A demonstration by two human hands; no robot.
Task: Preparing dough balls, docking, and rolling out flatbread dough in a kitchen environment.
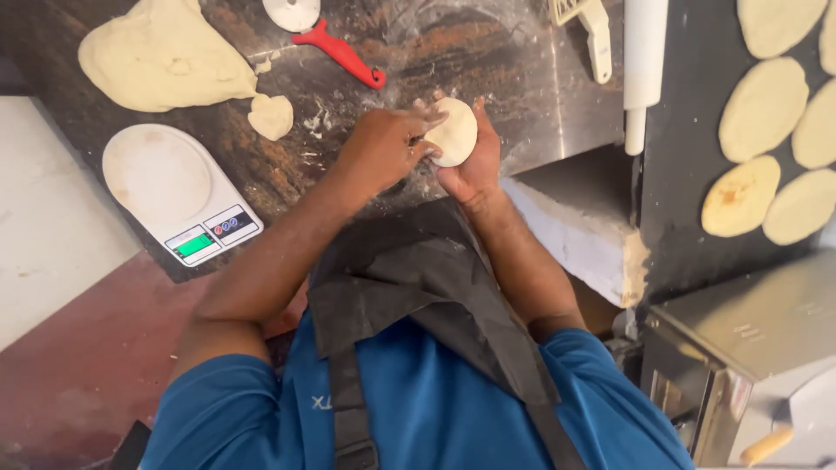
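Both hands closed on a dough ball above the table.

The right hand (475, 161) cupped the dough ball (453, 132) from below; the left hand (383, 148) pressed its fingers against the ball's 9 o'clock side. Outward on the floured table (488, 61): a small dough piece (272, 116) at 9 o'clock, a red-handled cutter (335, 48) at 11, the scale (174, 191) at 8, flatbreads (762, 109) at 3.

Even, fairly bright light from above – soft shadows under the hands (435, 148), pale glare on the dark bench (488, 52), slight motion blur at the fingers, mild wide-angle stretching toward the edges
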